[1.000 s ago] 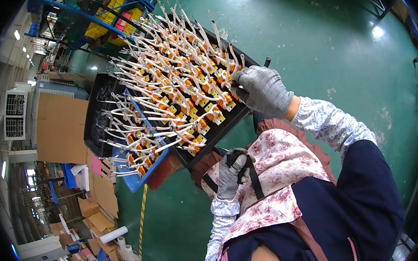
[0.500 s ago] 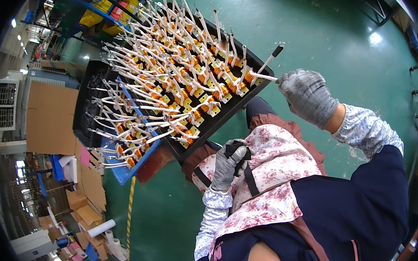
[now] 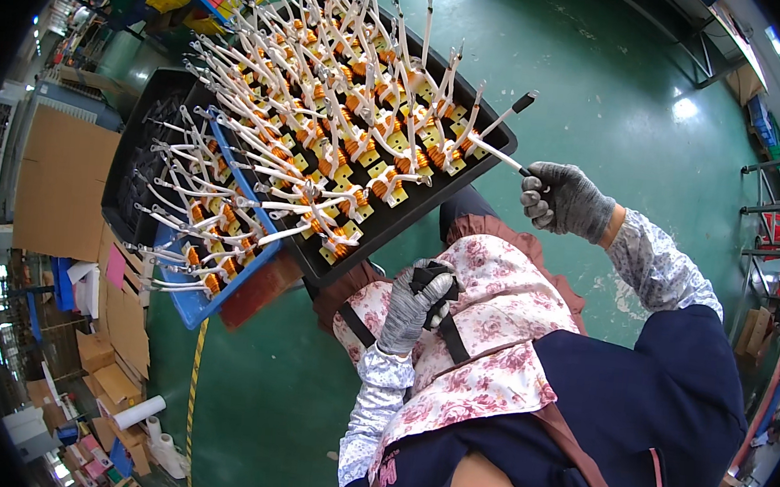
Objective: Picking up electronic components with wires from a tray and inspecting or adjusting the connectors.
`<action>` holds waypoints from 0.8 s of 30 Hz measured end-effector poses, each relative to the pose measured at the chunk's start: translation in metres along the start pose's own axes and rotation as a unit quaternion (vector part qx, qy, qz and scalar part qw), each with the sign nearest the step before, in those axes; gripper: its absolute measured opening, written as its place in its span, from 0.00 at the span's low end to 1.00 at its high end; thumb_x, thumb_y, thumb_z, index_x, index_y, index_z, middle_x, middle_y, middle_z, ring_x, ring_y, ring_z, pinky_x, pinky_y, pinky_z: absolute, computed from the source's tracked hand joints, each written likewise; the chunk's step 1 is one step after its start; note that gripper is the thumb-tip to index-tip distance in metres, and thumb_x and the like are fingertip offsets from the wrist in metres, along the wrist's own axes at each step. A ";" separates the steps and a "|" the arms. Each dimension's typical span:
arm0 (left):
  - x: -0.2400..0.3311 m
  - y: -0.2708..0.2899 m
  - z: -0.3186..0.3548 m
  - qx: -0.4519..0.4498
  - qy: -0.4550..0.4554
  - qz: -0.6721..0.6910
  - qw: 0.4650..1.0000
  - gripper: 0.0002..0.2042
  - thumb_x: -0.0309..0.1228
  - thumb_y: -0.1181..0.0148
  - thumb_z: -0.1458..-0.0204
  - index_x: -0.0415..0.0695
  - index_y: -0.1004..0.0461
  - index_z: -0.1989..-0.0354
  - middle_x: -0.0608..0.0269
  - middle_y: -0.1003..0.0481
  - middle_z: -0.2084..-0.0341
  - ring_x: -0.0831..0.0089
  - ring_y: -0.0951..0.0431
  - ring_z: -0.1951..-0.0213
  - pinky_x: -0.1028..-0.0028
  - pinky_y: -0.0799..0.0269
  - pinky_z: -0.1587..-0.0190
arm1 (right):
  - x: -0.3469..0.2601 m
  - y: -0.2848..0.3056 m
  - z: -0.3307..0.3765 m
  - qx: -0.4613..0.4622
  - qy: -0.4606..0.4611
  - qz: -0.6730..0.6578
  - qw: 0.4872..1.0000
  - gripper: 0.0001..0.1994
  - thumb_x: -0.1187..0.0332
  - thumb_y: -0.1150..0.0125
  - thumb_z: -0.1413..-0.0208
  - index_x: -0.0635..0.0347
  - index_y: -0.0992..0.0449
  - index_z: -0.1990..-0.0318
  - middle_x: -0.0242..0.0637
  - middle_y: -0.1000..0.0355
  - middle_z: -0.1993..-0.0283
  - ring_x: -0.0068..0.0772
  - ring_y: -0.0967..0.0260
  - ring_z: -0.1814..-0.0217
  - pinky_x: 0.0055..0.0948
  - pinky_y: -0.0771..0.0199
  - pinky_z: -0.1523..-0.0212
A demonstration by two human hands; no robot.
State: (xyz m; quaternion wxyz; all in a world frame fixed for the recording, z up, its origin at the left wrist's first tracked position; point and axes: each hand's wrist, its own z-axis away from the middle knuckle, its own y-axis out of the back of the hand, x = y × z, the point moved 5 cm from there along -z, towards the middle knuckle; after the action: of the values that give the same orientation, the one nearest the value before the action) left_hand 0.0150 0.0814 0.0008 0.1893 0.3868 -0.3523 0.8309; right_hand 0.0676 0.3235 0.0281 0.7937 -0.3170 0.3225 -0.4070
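R hand (image 3: 566,199) fingers clamped on white lead (image 3: 498,153) off black tray (image 3: 430,201), L hand (image 3: 415,302) curled on prob a black strap (image 3: 430,279).

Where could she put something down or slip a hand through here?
Bare green floor lies beyond the black tray and above her right hand. The tray is crammed with coils, the blue tray too. Boxes crowd the left.

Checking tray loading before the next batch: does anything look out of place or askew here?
One white-sleeved lead sticks out past the black tray's right edge instead of standing among the coils; the gloved right hand grips it. The left hand rests near the floral apron.
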 end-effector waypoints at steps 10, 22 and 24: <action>-0.002 -0.001 -0.001 0.004 0.006 0.001 1.000 0.09 0.33 0.43 0.47 0.42 0.30 0.61 0.63 0.24 0.75 0.86 0.34 0.87 0.87 0.43 0.89 | -0.008 -0.017 -0.010 0.081 0.082 0.095 0.989 0.12 0.58 0.53 0.41 0.53 0.34 0.74 0.34 0.31 0.73 0.25 0.34 0.78 0.22 0.33 0.78; 0.015 -0.006 0.000 0.002 -0.021 -0.043 0.999 0.09 0.31 0.44 0.47 0.42 0.29 0.61 0.63 0.23 0.73 0.86 0.33 0.86 0.87 0.42 0.88 | 0.005 -0.023 -0.012 0.031 0.143 0.061 0.987 0.17 0.54 0.54 0.40 0.58 0.28 0.68 0.36 0.27 0.70 0.26 0.31 0.76 0.22 0.29 0.74; 0.017 -0.006 0.000 0.006 -0.022 -0.040 0.999 0.08 0.32 0.42 0.48 0.43 0.27 0.62 0.69 0.25 0.79 0.87 0.33 0.86 0.86 0.41 0.88 | 0.017 -0.026 -0.011 -0.027 0.152 0.056 0.986 0.21 0.50 0.56 0.40 0.61 0.28 0.61 0.37 0.26 0.67 0.26 0.29 0.73 0.21 0.28 0.70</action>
State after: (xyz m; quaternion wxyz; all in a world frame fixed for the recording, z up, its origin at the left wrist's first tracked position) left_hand 0.0082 0.0864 0.0165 0.2120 0.4201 -0.3360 0.8159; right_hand 0.0551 0.2938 0.0372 0.7480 -0.2540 0.4675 -0.3968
